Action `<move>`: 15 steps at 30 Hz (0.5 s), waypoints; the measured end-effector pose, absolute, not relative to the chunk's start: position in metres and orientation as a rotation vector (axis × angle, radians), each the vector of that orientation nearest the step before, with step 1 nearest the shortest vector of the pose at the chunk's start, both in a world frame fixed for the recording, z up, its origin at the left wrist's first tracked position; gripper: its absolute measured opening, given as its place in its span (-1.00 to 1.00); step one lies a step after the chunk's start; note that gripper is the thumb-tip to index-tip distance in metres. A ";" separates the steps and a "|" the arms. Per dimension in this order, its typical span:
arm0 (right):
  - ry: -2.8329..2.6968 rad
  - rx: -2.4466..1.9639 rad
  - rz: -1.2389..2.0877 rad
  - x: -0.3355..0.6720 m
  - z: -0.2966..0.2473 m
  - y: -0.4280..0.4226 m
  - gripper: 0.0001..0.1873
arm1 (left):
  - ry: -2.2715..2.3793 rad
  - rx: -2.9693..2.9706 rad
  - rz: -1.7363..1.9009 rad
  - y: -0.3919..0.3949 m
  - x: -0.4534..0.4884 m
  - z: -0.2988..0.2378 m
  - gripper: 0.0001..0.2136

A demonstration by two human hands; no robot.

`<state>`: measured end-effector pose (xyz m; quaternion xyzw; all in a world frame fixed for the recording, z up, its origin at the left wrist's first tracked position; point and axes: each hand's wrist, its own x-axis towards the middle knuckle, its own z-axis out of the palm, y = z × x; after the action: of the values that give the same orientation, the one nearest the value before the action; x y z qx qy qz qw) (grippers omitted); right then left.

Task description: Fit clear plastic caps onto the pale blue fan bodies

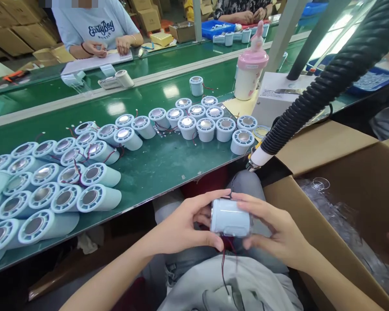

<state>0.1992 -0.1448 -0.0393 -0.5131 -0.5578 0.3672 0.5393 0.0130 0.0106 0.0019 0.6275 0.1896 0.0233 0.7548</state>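
Note:
Over my lap, both hands hold one pale blue cylinder housing lying on its side. My left hand grips its left end with thumb below and fingers on top. My right hand wraps its right end, fingers curled over the top. Thin red and black wires hang from the housing down toward my lap.
Many identical pale blue housings with shiny centres lie on the green bench, more standing upright further back. A black corrugated hose crosses at right above an open cardboard box with plastic film. A pink bottle stands behind. A person sits opposite.

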 end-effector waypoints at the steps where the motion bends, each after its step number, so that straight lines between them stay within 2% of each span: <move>1: -1.181 -1.199 1.020 0.198 -0.037 -0.144 -0.42 | 0.382 1.385 0.062 0.011 0.012 0.002 -0.26; 4: -0.908 -1.130 1.268 0.198 -0.033 -0.142 -0.52 | 0.347 1.356 0.053 0.013 0.010 0.003 -0.30; 11: -0.953 -1.349 1.204 0.191 -0.036 -0.138 -0.49 | 0.407 1.128 -0.027 0.008 0.009 -0.015 -0.25; 15: -0.918 -1.354 1.332 0.194 -0.036 -0.133 -0.57 | 0.447 1.131 -0.042 0.020 0.006 -0.021 -0.46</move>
<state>0.1941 -0.1327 -0.0361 -0.5583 -0.3785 0.5491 0.4935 0.0060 0.0203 -0.0215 0.5314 0.2101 -0.0200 0.8204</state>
